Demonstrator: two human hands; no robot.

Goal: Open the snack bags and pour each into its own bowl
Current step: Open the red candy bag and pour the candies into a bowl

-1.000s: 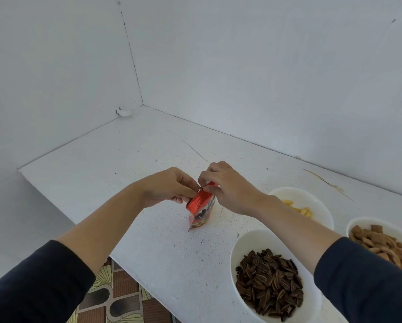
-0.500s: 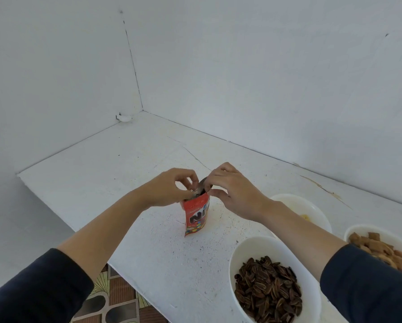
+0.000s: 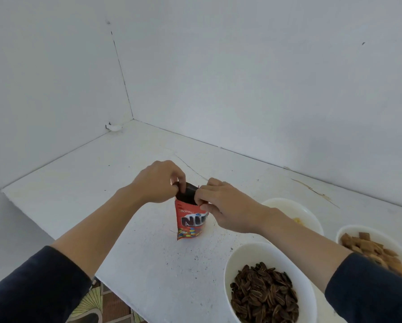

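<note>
The red snack bag (image 3: 190,226) stands upright midway between the front and back edges of the surface (image 3: 116,183), mouth gaping. Left hand (image 3: 156,183) and right hand (image 3: 228,207) each pinch a lip, fingers (image 3: 201,194) clamped on foil. By the right edge: seed bowl (image 3: 265,249), cracker bowl (image 3: 358,228) and a third bowl (image 3: 286,201).

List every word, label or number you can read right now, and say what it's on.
"NI": big dark letters on the red snack bag; the rest of the word is hidden behind the right hand.
Small white line above it on the bag: too blurred to read.
No other text shows.
</note>
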